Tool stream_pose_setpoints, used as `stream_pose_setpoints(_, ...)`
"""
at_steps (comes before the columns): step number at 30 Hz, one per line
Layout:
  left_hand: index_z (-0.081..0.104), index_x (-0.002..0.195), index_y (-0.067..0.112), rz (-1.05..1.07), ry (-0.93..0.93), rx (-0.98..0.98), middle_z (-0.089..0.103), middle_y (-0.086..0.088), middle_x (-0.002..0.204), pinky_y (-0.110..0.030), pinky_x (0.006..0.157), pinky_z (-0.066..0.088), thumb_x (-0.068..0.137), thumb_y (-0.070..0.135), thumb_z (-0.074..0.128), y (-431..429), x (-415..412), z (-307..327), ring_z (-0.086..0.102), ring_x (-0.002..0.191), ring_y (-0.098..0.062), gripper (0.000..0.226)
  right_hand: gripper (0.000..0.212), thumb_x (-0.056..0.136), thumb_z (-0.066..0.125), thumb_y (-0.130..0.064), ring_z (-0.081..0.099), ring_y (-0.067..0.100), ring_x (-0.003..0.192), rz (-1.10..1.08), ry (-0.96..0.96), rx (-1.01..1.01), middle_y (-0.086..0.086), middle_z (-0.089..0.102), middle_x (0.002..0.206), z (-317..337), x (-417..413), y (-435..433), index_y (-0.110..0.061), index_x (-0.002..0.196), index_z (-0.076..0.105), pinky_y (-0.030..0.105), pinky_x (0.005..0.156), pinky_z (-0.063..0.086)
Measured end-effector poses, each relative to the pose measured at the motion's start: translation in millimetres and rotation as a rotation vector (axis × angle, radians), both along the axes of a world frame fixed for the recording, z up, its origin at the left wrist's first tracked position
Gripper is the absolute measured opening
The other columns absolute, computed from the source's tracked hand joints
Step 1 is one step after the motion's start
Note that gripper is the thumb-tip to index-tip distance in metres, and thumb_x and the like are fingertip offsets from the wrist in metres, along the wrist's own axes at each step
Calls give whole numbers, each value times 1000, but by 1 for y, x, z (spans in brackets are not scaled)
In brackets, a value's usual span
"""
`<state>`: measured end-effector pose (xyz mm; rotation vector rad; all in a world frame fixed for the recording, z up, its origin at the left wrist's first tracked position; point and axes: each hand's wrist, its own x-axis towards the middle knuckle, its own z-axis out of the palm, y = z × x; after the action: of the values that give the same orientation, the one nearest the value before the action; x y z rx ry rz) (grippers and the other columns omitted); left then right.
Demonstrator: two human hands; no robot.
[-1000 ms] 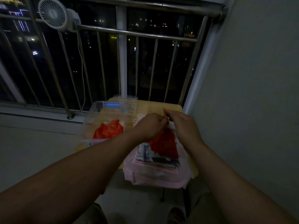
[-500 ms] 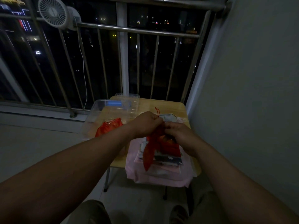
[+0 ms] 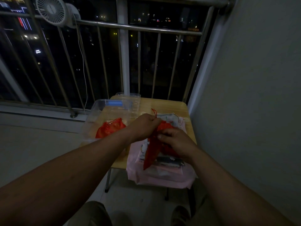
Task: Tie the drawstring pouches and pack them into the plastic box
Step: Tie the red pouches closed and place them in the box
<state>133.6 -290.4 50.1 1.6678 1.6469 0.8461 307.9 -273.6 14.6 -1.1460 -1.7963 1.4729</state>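
Note:
A red drawstring pouch (image 3: 151, 154) hangs over the pile of flat pouches (image 3: 162, 175) on the right half of the small wooden table (image 3: 164, 105). My left hand (image 3: 144, 123) pinches the pouch's gathered neck, and its red cord (image 3: 154, 111) sticks up above the fingers. My right hand (image 3: 175, 141) grips the pouch just below the neck. A clear plastic box (image 3: 96, 115) stands on the table's left side with another red pouch (image 3: 110, 128) lying in it.
The box's clear lid (image 3: 130, 98) lies behind the box at the table's far edge. A metal railing (image 3: 138, 28) with a clip-on fan (image 3: 52, 10) runs behind the table. A grey wall (image 3: 252, 95) is close on the right. My knees show below.
The red pouch lay flat on the pile with both hands at its top edge. It now hangs lifted and bunched, my left hand at the neck and my right hand lower on the cloth.

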Motion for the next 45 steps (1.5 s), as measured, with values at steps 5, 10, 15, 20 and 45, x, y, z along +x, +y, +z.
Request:
stream_pose_setpoints(5,66,75,1,7,-29,-2,61,-9,66,-42,70,54,106,34,48,1,-2,-3,57,61,-19,49,10,97,68,-15,74,14,87,3,60,-45,2,80,94,-3,-5,-2,-17,94,78,29,79,57)
stream_pose_setpoints(10,67,77,1,1,-66,5,61,-8,66,-32,65,47,108,35,46,-2,-2,-3,56,58,-15,51,10,97,66,-10,74,24,89,-19,180,-165,13,78,97,-6,-11,-3,-11,94,76,33,78,58)
stream_pose_setpoints(15,61,78,4,17,-80,62,58,-9,66,-28,59,44,109,42,44,-6,-3,-4,53,55,-14,51,14,97,60,-11,70,30,93,-138,405,-280,17,75,101,-12,-14,-2,-8,99,74,39,78,57)
stream_pose_setpoints(20,60,89,6,81,-25,-12,60,-6,70,-22,52,45,109,40,44,-10,-15,-16,57,54,-10,43,32,89,68,-22,51,10,62,-199,600,-398,6,60,86,-16,-4,-4,-8,118,64,22,45,37)
stream_pose_setpoints(45,66,79,9,55,-174,-109,64,-3,67,-19,52,46,100,39,64,-1,3,11,57,55,-9,37,8,94,71,-9,61,7,62,28,71,-334,1,72,75,7,-5,-17,-7,91,77,21,56,49)
